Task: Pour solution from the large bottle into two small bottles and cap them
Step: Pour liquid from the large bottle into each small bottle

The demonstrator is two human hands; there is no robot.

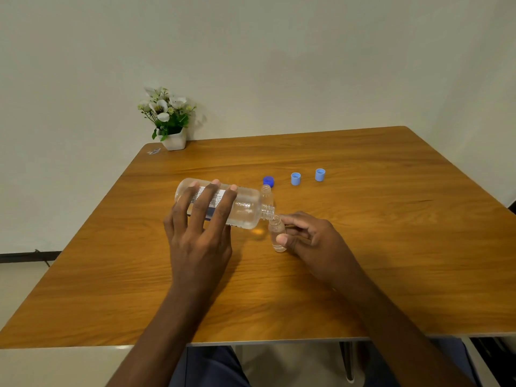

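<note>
My left hand (199, 227) grips the large clear bottle (245, 209), which is tipped almost level with its open neck pointing right. The neck rests over the mouth of a small clear bottle (277, 233) that my right hand (310, 241) holds by thumb and fingers, just above the table. A little liquid shows in the small bottle's base. A second small bottle (265, 191) stands uncapped right behind the large bottle's shoulder. A dark blue cap (268, 181) and two light blue caps (295, 179) (320, 174) lie in a row further back.
The wooden table (363, 247) has a white pot of artificial flowers (169, 118) at its far left corner, against the wall. A small scrap lies beside the pot. A pale surface adjoins the table's near left edge.
</note>
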